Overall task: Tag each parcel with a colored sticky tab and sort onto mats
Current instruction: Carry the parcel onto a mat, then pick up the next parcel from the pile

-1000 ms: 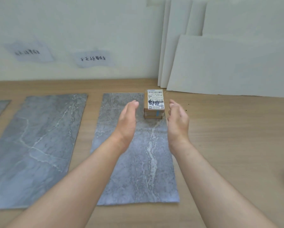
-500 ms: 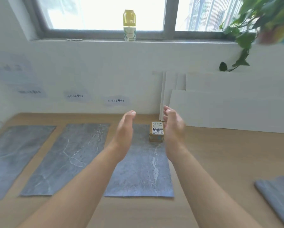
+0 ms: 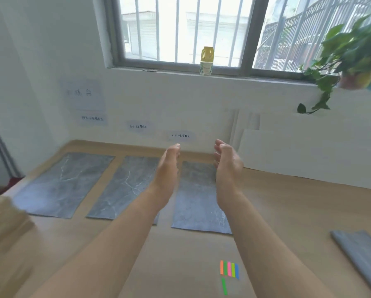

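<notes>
My left hand (image 3: 168, 166) and my right hand (image 3: 228, 163) are raised side by side above the table, palms facing each other, fingers relaxed, holding nothing. Three grey marble-patterned mats lie on the wooden table: a left one (image 3: 64, 183), a middle one (image 3: 126, 186) and a right one (image 3: 197, 203) beneath my hands. The small parcel placed at the far end of the right mat is hidden behind my right hand. A set of colored sticky tabs (image 3: 229, 269) lies near the front edge, with one green tab (image 3: 223, 286) below it.
White boards (image 3: 309, 155) lean against the wall at the right. A folded grey mat (image 3: 360, 252) lies at the right edge. Paper labels (image 3: 180, 135) hang on the wall above the mats. A bottle (image 3: 207, 60) and a plant (image 3: 347, 52) stand on the windowsill. A brown stack (image 3: 2, 220) sits at left.
My head has lifted, so the window and all three mats came into view. Both hands pulled back from the parcel and rose; the parcel is now hidden.
</notes>
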Demonstrator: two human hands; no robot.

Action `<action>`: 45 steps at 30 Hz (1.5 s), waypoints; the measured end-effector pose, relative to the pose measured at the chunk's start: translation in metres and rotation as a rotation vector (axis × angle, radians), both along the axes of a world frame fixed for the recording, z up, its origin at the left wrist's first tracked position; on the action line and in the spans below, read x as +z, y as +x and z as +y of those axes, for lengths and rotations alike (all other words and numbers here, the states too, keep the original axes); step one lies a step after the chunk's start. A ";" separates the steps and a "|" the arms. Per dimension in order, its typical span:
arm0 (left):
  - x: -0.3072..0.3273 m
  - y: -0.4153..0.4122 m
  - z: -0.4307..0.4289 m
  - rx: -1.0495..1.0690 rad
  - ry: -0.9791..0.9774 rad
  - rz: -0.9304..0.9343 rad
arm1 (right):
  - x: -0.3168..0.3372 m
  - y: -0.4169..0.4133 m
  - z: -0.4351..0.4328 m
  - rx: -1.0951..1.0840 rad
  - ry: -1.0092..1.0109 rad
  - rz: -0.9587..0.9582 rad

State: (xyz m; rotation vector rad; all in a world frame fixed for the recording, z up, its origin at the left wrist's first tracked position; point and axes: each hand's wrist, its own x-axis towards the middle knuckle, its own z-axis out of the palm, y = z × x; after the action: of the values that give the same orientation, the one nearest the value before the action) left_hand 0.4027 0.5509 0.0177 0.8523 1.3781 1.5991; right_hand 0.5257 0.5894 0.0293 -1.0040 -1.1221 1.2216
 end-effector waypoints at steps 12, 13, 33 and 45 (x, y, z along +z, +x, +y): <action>-0.004 -0.092 -0.163 -0.094 -0.011 0.117 | 0.001 -0.105 -0.161 0.011 0.006 0.021; -0.004 -0.096 -0.175 -0.105 -0.020 0.135 | 0.001 -0.112 -0.170 0.017 0.004 0.026; -0.038 -0.213 -0.358 0.297 -0.187 0.144 | -0.041 -0.257 -0.294 0.426 -0.127 -0.050; -0.055 -0.361 -0.446 0.288 -0.173 0.120 | -0.067 -0.380 -0.398 0.443 -0.175 -0.111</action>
State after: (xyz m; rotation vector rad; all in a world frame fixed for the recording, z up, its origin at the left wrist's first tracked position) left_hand 0.0413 0.1046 -0.0373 0.6776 1.7616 1.6315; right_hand 0.1457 0.1918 -0.0374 -0.9922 -1.3912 1.6557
